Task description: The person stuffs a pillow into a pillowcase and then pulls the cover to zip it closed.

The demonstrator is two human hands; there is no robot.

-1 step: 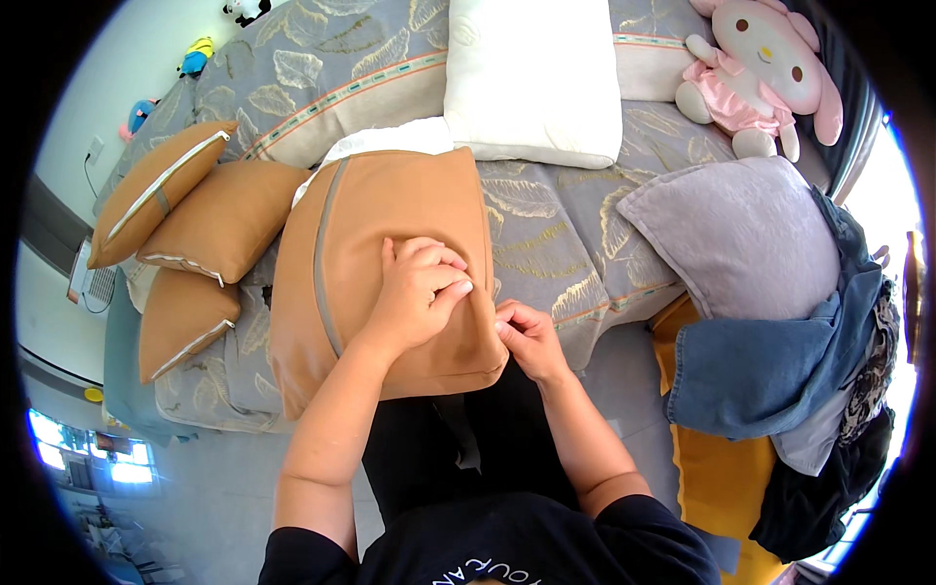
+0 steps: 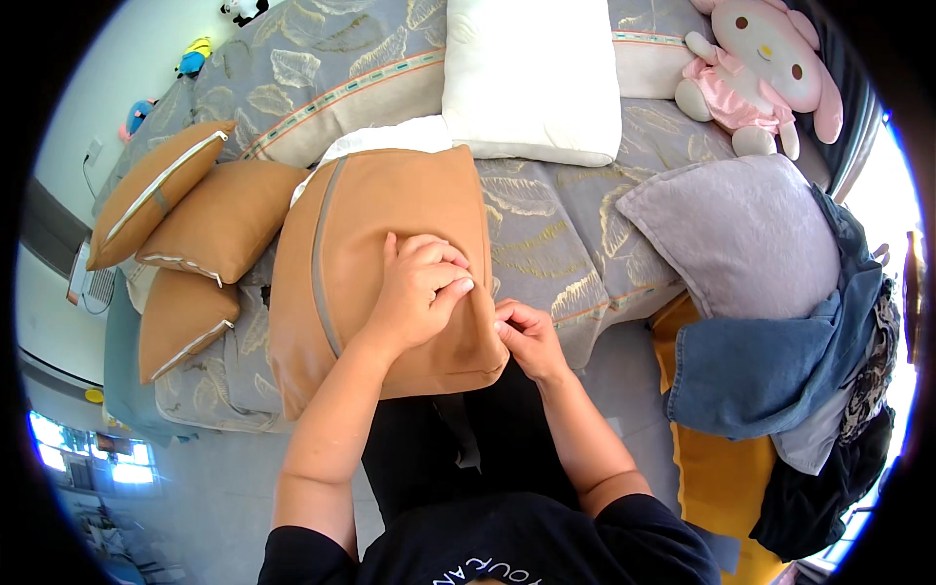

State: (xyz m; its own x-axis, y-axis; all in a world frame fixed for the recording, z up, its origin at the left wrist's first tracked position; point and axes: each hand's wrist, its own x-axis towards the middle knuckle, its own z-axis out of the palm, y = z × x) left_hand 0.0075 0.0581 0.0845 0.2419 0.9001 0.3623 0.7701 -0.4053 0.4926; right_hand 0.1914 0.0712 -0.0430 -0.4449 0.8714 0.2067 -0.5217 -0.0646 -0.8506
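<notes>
A large tan cushion cover (image 2: 409, 195) with a grey stripe lies across the sofa's front edge, in front of my black-clad legs. White cloth or filling (image 2: 390, 136) shows past its far edge. My left hand (image 2: 421, 292) rests on the cover's top, its thumb and fingers pinching the material near the right side. Opposite it, my right hand (image 2: 528, 337) grips the cover's right edge near the front corner, thumb on top and fingers curled. Whatever lies beneath the right fingertips is hidden.
Several smaller tan cushions (image 2: 224, 214) with white zippers are piled at the left. On the patterned sofa (image 2: 541, 234) lies a white pillow (image 2: 531, 83). To the right are a pink plush toy (image 2: 765, 58), a grey cushion (image 2: 736, 234) and blue denim clothes (image 2: 751, 375).
</notes>
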